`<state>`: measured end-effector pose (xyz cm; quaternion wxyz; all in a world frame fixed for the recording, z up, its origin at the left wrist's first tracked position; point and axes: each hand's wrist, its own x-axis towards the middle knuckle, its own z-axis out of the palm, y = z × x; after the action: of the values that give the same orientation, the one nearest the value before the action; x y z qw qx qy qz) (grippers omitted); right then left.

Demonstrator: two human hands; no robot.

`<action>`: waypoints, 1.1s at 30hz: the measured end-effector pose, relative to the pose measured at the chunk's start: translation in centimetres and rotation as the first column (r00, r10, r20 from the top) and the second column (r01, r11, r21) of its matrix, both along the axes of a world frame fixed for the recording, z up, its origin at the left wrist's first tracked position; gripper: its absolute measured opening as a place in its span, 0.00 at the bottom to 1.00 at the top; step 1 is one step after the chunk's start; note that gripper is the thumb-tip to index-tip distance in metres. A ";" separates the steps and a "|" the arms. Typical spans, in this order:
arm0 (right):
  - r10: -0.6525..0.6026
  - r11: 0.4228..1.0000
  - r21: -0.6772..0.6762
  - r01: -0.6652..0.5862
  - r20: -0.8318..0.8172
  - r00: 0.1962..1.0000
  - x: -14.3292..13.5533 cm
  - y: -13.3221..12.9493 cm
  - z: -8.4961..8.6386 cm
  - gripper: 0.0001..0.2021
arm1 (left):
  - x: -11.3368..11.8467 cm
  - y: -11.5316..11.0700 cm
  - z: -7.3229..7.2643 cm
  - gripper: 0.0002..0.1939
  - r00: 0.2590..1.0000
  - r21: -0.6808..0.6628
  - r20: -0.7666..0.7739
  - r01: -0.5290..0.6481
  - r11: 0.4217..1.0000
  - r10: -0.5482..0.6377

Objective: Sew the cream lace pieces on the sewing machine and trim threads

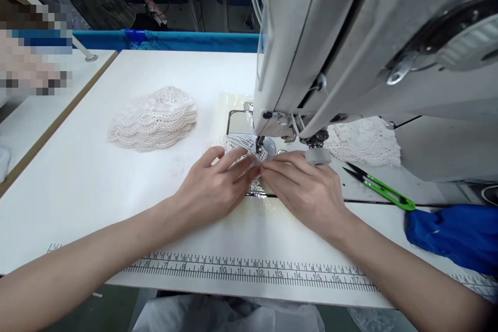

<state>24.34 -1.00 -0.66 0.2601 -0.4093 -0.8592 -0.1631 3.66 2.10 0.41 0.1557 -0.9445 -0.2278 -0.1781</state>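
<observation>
A small piece of white lace (241, 142) lies at the needle of the sewing machine (288, 46), partly under the presser foot (259, 144). My left hand (218, 181) reaches its near edge from the left, fingertips bent down onto the lace just in front of the foot. From the right, my right hand (305, 187) meets it there, with thumb and fingers pinched together at the lace edge. The fingertips of both hands almost touch, and they hide most of the lace between them.
A stack of lace pieces (155, 119) lies left on the white table (97, 187); more lace (365, 141) sits behind the machine head's right side. Green thread snips (383, 188) and a blue cloth (455, 236) lie to the right. A printed ruler (241, 270) runs along the front edge.
</observation>
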 end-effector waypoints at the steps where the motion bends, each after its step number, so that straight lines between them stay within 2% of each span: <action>1: -0.003 1.000 0.013 0.003 0.014 1.000 0.0 0.0 0.0 0.05 | 0.0 -0.1 0.1 0.13 1.000 0.010 -0.011 -0.002 1.000 0.002; 14: -0.038 0.999 0.031 0.036 0.064 0.997 0.2 0.2 -0.2 0.09 | 0.2 0.3 -0.1 0.13 0.999 -0.015 0.038 -0.037 0.999 0.038; 23: -0.083 0.997 0.005 0.083 0.054 0.995 0.2 0.5 -0.5 0.08 | 0.3 1.5 -0.5 0.14 0.997 -0.028 0.044 -0.060 0.998 0.061; 33: -0.028 1.000 0.006 0.028 0.047 0.998 0.3 0.2 0.0 0.06 | 0.0 -0.6 0.0 0.13 0.997 -0.052 0.080 -0.016 0.998 0.020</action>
<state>24.62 -0.83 -0.70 0.2386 -0.4167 -0.8588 -0.1788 3.64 1.48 0.37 0.1236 -0.9382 -0.2471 -0.2085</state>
